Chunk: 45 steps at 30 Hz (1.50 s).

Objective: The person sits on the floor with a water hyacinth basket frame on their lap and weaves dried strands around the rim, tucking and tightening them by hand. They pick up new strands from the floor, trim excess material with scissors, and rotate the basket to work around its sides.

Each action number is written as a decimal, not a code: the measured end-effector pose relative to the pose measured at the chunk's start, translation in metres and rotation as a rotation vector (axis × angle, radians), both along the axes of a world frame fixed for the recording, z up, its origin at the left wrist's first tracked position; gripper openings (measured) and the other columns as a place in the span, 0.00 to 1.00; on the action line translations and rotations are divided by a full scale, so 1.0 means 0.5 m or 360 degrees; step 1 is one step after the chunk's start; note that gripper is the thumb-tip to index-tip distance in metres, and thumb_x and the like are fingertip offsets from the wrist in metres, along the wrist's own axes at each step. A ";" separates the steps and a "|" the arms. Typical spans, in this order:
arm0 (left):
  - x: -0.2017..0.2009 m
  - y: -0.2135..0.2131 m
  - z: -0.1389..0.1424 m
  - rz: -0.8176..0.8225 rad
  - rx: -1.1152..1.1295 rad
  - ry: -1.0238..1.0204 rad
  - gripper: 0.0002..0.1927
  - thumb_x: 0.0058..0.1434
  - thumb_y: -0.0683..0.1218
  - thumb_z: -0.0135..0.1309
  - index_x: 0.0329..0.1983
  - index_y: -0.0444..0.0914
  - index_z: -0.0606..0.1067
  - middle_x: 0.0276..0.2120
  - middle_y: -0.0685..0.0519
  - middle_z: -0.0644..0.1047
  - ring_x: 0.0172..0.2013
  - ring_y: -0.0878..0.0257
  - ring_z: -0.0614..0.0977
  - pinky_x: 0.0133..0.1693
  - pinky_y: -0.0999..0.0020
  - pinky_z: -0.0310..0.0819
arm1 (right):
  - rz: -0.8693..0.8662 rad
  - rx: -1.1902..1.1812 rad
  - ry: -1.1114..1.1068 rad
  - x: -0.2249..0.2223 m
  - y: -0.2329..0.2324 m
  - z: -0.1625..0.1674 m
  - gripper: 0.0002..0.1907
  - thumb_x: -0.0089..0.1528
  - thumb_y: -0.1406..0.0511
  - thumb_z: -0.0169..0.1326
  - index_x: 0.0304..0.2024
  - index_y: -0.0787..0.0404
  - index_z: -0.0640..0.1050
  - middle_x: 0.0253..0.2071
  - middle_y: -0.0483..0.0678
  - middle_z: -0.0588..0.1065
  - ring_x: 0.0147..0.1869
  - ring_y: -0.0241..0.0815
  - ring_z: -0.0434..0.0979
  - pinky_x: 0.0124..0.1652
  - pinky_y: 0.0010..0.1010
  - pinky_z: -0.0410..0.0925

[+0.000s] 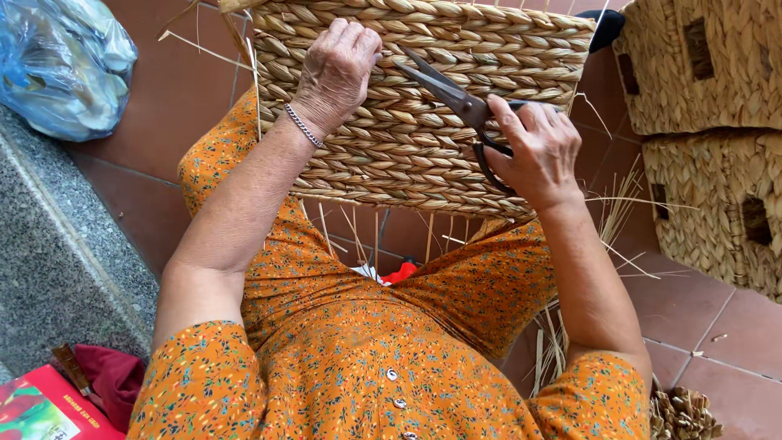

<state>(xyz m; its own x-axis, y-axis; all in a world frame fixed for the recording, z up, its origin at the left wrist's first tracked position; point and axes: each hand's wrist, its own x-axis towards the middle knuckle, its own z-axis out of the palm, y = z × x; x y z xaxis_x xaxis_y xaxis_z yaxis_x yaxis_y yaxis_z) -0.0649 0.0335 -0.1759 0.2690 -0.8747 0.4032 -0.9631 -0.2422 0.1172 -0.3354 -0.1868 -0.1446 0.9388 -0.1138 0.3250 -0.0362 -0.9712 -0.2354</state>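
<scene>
- Orange floral dress (358,358), nearest, filling 6 o'clock; buttoned front, lap spread under the work.
- Red packet (37,407) and dark red cloth (114,376), 8 o'clock, on a grey stone ledge (57,269).
- Loose straw offcuts (619,220), 3 to 4 o'clock, scattered over terracotta floor tiles (692,310).
- Woven basket (407,138), centre to 12 o'clock, propped on the knees, flat side toward the camera. Thick twisted straw braid; judged light, fairly stiff, rough enough not to slip, stray ends likely brittle. Best held by the upper rim or with a palm flat on the weave.
- Left hand (338,69), 11 o'clock, fingers curled together and pressed on the upper weave, steadying it; thin bracelet at the wrist.
- Right hand (533,151), 2 o'clock, closed through the loops of dark scissors (456,98); blades parted, tips toward 10 o'clock, lying against the weave.
- Blue plastic bag (65,61), 10 o'clock, on the floor, well apart.
- Two finished baskets (700,65), 1 to 3 o'clock, stacked, with cut-out handle holes.
</scene>
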 end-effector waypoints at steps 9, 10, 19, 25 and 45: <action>-0.005 0.003 0.004 0.0001 0.0028 -0.0059 0.09 0.66 0.37 0.59 0.46 0.36 0.72 0.35 0.50 0.73 0.39 0.57 0.79 0.40 0.64 0.78 | 0.0060 -0.0118 0.0040 0.031 0.002 -0.060 0.42 0.52 0.56 0.73 0.69 0.49 0.74 0.38 0.44 0.71 0.45 0.45 0.75 0.43 0.40 0.67; -0.006 0.003 0.005 0.0002 0.0027 -0.0054 0.10 0.65 0.36 0.59 0.47 0.36 0.72 0.36 0.51 0.74 0.39 0.57 0.79 0.40 0.64 0.78 | 0.0045 -0.0138 0.0038 0.032 0.004 -0.064 0.42 0.52 0.56 0.73 0.69 0.48 0.74 0.37 0.43 0.71 0.44 0.45 0.75 0.42 0.40 0.67; -0.016 -0.007 0.015 0.0024 -0.0095 -0.0100 0.07 0.69 0.39 0.60 0.44 0.36 0.71 0.39 0.50 0.70 0.37 0.59 0.82 0.33 0.67 0.80 | 0.0110 -0.0318 0.0052 0.046 0.011 -0.098 0.45 0.55 0.52 0.72 0.72 0.55 0.71 0.36 0.43 0.70 0.41 0.42 0.75 0.41 0.38 0.67; -0.013 0.000 0.006 0.0054 -0.0109 -0.0058 0.07 0.68 0.38 0.58 0.43 0.37 0.71 0.40 0.49 0.69 0.37 0.58 0.82 0.34 0.65 0.80 | 0.0191 -0.0331 0.0014 0.047 0.001 -0.113 0.41 0.58 0.51 0.70 0.70 0.57 0.71 0.32 0.43 0.70 0.35 0.41 0.75 0.37 0.37 0.69; -0.028 -0.117 0.048 -0.0303 -0.0330 0.0555 0.09 0.65 0.33 0.57 0.43 0.38 0.77 0.36 0.50 0.81 0.38 0.58 0.84 0.43 0.66 0.80 | -0.0251 -0.0204 -0.0029 -0.113 -0.089 -0.053 0.37 0.64 0.40 0.64 0.62 0.58 0.76 0.36 0.44 0.68 0.40 0.44 0.70 0.42 0.39 0.59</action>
